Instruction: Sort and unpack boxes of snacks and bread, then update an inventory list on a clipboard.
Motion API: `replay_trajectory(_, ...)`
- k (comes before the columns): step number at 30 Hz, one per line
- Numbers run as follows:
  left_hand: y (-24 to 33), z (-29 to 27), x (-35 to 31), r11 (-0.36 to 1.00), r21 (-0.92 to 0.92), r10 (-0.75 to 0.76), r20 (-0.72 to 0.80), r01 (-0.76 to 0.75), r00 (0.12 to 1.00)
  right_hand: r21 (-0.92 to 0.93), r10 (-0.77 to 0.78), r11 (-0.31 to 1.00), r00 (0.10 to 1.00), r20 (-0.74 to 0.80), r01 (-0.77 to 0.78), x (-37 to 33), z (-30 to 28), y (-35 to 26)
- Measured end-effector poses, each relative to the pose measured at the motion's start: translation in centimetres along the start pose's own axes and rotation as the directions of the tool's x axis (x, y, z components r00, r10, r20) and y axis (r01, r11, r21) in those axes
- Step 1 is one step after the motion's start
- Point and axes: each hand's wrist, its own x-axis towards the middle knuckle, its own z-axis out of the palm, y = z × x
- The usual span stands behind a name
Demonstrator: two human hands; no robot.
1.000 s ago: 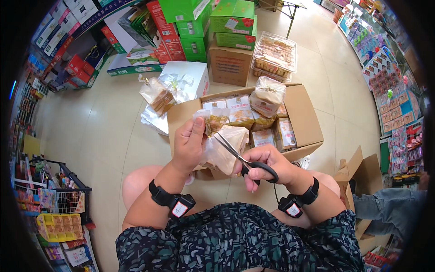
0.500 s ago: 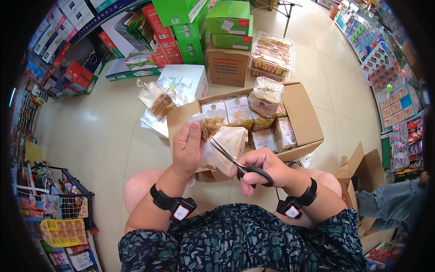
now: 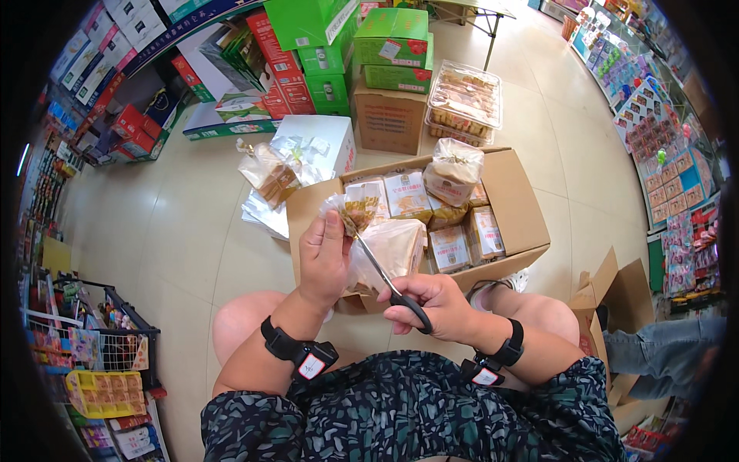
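The left hand (image 3: 323,258) had its fingers closed on the gathered neck of a bread bag (image 3: 394,240), which hung at the near left part of an open cardboard carton (image 3: 521,202). The right hand (image 3: 439,306) had its fingers curled around the black handles of a pair of scissors (image 3: 375,260) — the blades nearly together, their tips at the bag's neck; whether they touched it, I could not tell. Wrapped packs (image 3: 406,194) filled much of the carton, with a tied bag (image 3: 454,173) on top of them. Clear trays (image 3: 465,100) were stacked on the floor (image 3: 550,115) beyond.
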Motion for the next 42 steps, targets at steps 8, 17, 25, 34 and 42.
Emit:
replay_trajectory(8, -0.2, -0.3, -0.3, 1.0, 0.001, 0.021, -0.004, -0.021, 1.0, -0.466, -0.203, 0.871, 0.978, -0.056, 0.154, 0.0, -0.2, -0.3)
replay_trajectory(17, 0.1, -0.1, 0.0, 0.999, -0.02, 0.025, -0.011, -0.025, 1.0, -0.122, -0.085, 0.989, 0.996, -0.007, 0.083, 0.4, -0.4, -0.3)
replay_trajectory(25, 0.0, -2.4, 4.4, 0.982, 0.187, 0.012, -0.177, 0.021, 0.984, -0.195, -0.107, 0.97, 0.976, 0.19, 0.145, -0.3, -4.3, -2.3)
replay_trajectory(34, 0.5, -11.1, 18.4, 0.724, 0.688, 0.265, -0.228, -0.037, 0.937, -0.311, -0.133, 0.943, 0.991, -0.02, 0.121, -1.1, -6.9, -3.5)
replay_trajectory(42, -2.1, -26.3, 27.9, 0.276, 0.953, 0.445, -0.243, 0.126, 0.862, -0.407, -0.214, 0.891, 0.977, 0.01, 0.2, -0.2, -7.2, -3.9)
